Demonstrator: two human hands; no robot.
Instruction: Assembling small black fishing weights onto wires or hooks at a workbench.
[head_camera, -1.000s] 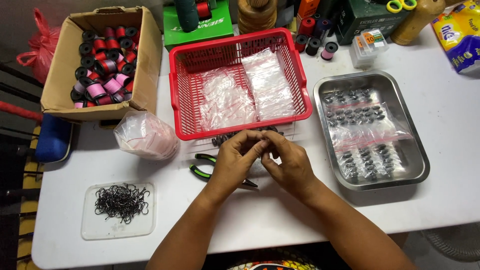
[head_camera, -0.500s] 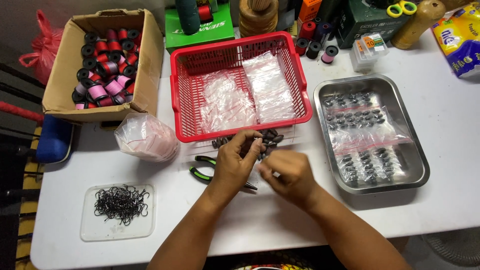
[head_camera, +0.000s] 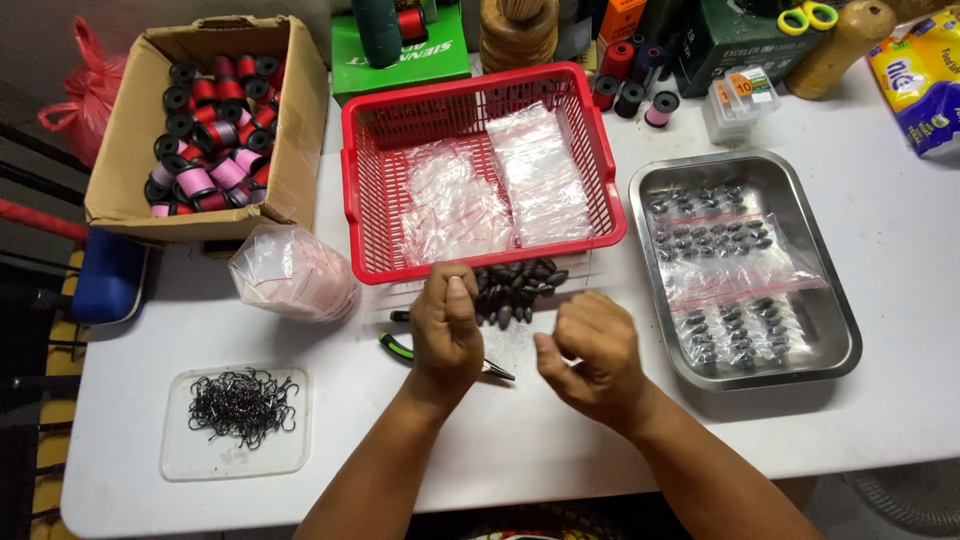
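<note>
My left hand (head_camera: 445, 330) is curled shut with the thumb pointing up, just left of a pile of dark oval sinkers (head_camera: 518, 285) on the white table (head_camera: 500, 450). My right hand (head_camera: 592, 352) is closed in a loose fist below and to the right of the pile, a short gap from the left hand. I cannot see anything inside either hand. Green-handled pliers (head_camera: 398, 346) lie on the table partly under my left hand, their tip showing between the hands.
A red basket (head_camera: 362, 215) holds clear plastic bags. At right, a metal tray (head_camera: 840, 345) holds bagged sinkers. A cardboard box (head_camera: 300, 150) of thread spools stands at back left. A bundle of small bags (head_camera: 290, 272) and a clear dish of black hooks (head_camera: 240, 412) lie at left.
My hands were joined over the sinker pile; they have come apart. The right hand has drawn back toward me and to the right, uncovering the sinkers.
</note>
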